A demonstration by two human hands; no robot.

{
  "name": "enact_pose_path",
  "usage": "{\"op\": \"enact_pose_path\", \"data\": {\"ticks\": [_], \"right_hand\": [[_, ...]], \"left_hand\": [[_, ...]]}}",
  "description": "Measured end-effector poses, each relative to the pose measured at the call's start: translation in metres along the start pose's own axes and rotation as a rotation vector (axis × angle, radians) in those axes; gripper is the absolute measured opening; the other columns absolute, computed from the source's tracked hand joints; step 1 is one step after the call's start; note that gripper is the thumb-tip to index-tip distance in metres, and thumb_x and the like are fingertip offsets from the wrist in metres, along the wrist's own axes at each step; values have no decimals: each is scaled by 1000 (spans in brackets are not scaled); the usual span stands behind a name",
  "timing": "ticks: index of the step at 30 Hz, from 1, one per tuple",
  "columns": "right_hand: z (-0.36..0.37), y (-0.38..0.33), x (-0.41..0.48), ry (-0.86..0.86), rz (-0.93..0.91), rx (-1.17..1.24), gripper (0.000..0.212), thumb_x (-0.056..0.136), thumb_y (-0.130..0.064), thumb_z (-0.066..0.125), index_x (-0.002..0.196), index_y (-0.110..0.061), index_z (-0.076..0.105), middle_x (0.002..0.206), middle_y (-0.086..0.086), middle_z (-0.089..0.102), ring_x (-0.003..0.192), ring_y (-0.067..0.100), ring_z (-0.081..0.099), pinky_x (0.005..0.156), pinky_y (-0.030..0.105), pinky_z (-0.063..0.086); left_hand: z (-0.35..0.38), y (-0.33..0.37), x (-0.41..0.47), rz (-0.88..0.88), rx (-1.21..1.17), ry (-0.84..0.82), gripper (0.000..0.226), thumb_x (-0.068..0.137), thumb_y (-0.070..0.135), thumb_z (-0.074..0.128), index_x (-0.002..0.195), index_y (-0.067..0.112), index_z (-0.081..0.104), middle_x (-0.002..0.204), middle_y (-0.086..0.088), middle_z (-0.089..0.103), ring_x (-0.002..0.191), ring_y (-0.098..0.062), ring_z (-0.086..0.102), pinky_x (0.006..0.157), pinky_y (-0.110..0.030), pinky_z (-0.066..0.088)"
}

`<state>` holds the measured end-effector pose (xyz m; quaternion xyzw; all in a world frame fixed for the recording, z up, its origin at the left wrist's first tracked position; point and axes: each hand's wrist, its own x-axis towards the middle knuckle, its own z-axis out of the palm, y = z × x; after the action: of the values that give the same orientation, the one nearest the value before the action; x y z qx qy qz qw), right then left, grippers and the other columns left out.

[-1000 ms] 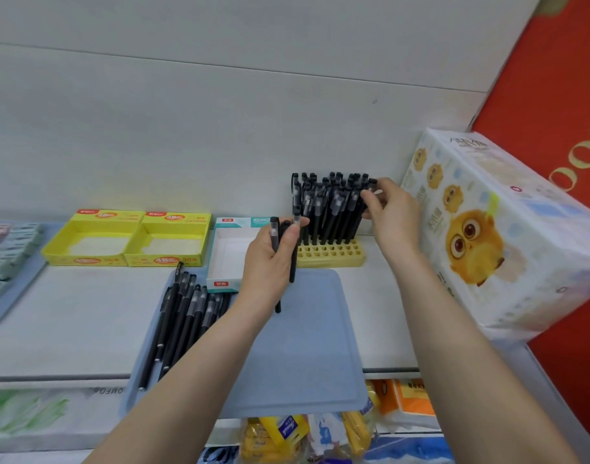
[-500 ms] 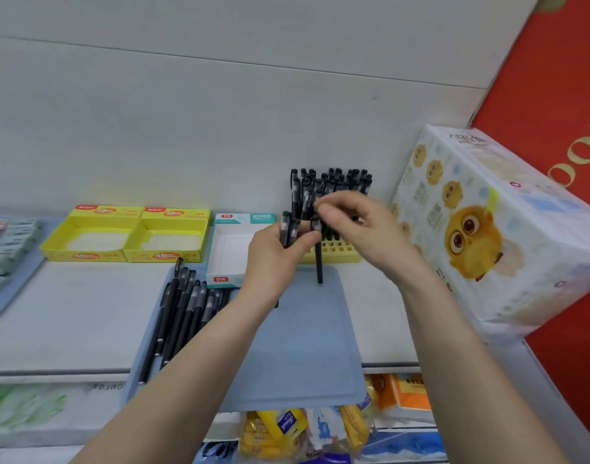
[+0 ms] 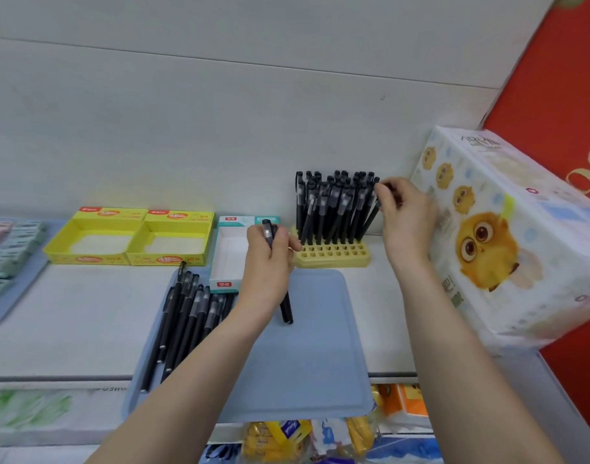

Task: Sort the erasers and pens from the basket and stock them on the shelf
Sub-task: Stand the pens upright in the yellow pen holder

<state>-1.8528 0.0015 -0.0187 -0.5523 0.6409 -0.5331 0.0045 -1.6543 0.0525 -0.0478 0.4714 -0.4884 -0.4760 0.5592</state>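
Centre frame, our left hand (image 3: pixel 270 262) grips one pen (image 3: pixel 286 308); our right hand (image 3: pixel 405 216) pinches a second pen (image 3: pixel 373 212) at the crowded holder (image 3: pixel 332 254), where a nudge could topple neighbours.

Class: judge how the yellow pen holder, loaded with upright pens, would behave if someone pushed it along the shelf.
The yellow pen holder looks low and wide, so it would probably slide rather than tip. The upright pens lean at different angles, so they likely sit loosely and would sway.
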Motion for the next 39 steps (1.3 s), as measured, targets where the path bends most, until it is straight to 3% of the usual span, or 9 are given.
{"op": "enact_pose_path", "data": {"ticks": [6, 8, 12, 18, 22, 25, 32, 36, 39], "right_hand": [[9, 13, 9, -169, -20, -110, 19, 94, -33, 59, 96, -20, 73, 77, -4, 69, 73, 15, 64, 70, 37, 53], [11, 12, 9, -193, -21, -142, 22, 95, -34, 58, 104, -21, 73, 86, -3, 71, 80, 17, 65, 76, 37, 53], [3, -14, -4, -79, -83, -151, 27, 97, -31, 54, 118, -21, 66, 106, -1, 60, 90, 14, 57, 84, 29, 47], [9, -56, -59, -778, -118, 135, 16, 86, -22, 70, 103, -24, 70, 89, -10, 69, 80, 5, 62, 73, 21, 51], [24, -39, -55, -538, -14, 166, 7, 87, -22, 69, 93, -19, 67, 81, -9, 68, 78, 8, 64, 77, 37, 56], [31, -27, -45, -371, 34, 191, 15, 89, -29, 64, 95, -15, 66, 80, -7, 68, 77, 12, 67, 75, 44, 57], [55, -19, -47, -373, -25, 13, 21, 93, -29, 60, 83, -10, 60, 70, -2, 68, 70, 22, 67, 70, 42, 55], [58, -19, -45, -472, -21, -87, 23, 92, -25, 63, 77, -7, 60, 68, 0, 68, 70, 21, 67, 71, 41, 55], [56, -23, -48, -488, -59, -191, 27, 90, -29, 65, 74, -7, 60, 66, 1, 65, 70, 27, 64, 71, 41, 52]], "left_hand": [[-11, -2, 2, 29, 148, 22, 23, 103, 30, 38, 97, 18, 56, 91, 11, 63, 78, -6, 55, 72, -15, 41], [-12, -2, 3, 50, 210, 63, 21, 102, 32, 40, 98, 26, 60, 92, 10, 58, 84, -2, 52, 72, -13, 37], [-13, 3, 5, 91, 153, 0, 22, 103, 27, 41, 104, 28, 63, 65, 26, 51, 65, 5, 46, 67, -16, 35], [-10, 10, 11, 113, 54, -17, 20, 101, 22, 45, 107, 22, 64, 59, 22, 51, 54, 0, 42, 57, -22, 32], [-14, 11, 9, 95, -38, -11, 25, 103, 23, 42, 121, 31, 57, 70, 14, 50, 49, -6, 37, 48, -18, 32], [-19, 11, 5, 62, -71, 66, 16, 104, 27, 39, 114, 20, 50, 71, 5, 44, 44, -7, 30, 42, -18, 26], [-30, 9, 0, 35, -121, 77, 25, 105, 21, 31, 86, 18, 46, 69, 10, 47, 56, -12, 31, 55, -27, 27], [-34, 3, -3, 116, 87, 42, 27, 104, 29, 38, 94, 34, 63, 88, 21, 56, 81, 0, 52, 81, -26, 44], [-36, 1, -1, 150, 140, 22, 23, 97, 38, 43, 100, 43, 66, 106, 10, 59, 99, -3, 56, 87, -24, 44]]}}
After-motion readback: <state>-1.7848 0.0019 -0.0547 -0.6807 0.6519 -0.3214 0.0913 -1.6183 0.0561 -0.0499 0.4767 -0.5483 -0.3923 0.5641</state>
